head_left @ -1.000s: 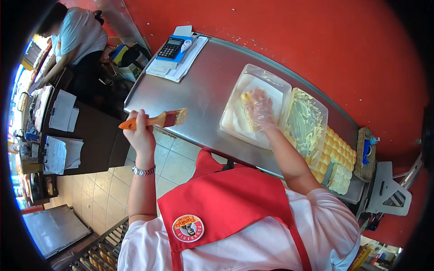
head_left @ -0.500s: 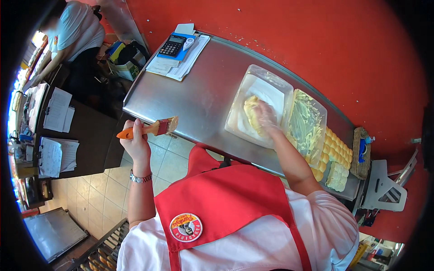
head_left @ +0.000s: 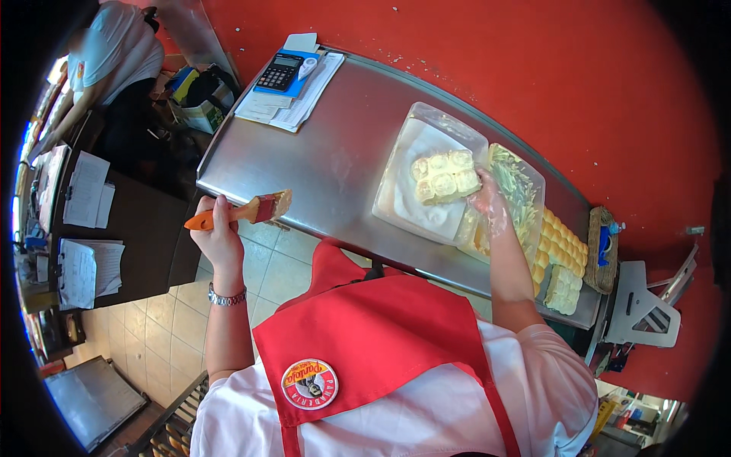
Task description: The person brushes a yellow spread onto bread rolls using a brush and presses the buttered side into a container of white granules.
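Observation:
My left hand [head_left: 218, 226] grips an orange-handled brush [head_left: 246, 210] with pale stuff on its bristles, off the left front edge of the steel counter [head_left: 327, 160]. A clear plastic glove covers my right hand [head_left: 487, 194], which holds a block of pale, coated rolls [head_left: 442, 174] above a plastic tub [head_left: 392, 186] with white powder. Beside it stands another tub [head_left: 525, 183] smeared with yellow spread. Golden rolls [head_left: 560, 247] and a pale block [head_left: 562, 293] lie at the counter's right end.
A calculator [head_left: 279, 71] sits on papers at the counter's left end. A wicker basket [head_left: 598, 270] and grey machine [head_left: 640, 312] stand right. At left a co-worker [head_left: 114, 53] bends beside a dark desk [head_left: 145, 244] with papers. Tiled floor [head_left: 160, 335] shows below.
My right hand has raised and turned the roll block, now showing its coated face, and shifted rightward to its side. My left hand with the brush has moved slightly left.

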The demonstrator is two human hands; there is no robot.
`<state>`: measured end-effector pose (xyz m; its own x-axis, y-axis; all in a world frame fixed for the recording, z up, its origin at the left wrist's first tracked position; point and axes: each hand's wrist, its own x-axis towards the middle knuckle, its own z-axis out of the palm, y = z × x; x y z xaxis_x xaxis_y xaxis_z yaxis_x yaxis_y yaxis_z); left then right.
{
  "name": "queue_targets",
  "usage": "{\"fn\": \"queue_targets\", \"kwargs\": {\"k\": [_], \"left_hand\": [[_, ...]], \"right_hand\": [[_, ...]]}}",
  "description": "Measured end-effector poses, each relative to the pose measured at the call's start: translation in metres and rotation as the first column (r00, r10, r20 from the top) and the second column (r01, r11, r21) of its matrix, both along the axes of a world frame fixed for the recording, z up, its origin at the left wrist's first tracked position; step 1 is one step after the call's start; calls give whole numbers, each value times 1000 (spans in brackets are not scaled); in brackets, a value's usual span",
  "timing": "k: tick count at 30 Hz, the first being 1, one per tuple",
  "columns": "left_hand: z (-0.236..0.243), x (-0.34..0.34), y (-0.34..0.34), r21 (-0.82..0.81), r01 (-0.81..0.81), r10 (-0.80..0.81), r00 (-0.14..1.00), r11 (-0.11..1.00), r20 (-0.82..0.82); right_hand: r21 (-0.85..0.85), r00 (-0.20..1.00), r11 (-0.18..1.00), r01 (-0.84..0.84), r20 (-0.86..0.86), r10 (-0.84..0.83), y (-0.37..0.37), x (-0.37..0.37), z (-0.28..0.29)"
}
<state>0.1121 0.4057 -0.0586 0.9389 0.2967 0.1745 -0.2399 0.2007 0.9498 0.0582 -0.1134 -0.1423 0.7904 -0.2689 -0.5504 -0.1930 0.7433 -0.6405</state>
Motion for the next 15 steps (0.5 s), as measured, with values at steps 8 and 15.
{"fn": "queue_targets", "kwargs": {"k": [8,15], "left_hand": [[-4,-4,-4,-20,18,-18,1000,1000,-12],[-2,-14,2,15,6,-6,1000,1000,-10]], "right_hand": [[-38,938,942,-332,-120,326,-7,8,-28],[151,932,920,-361,35,360,9,-7,-11]]}}
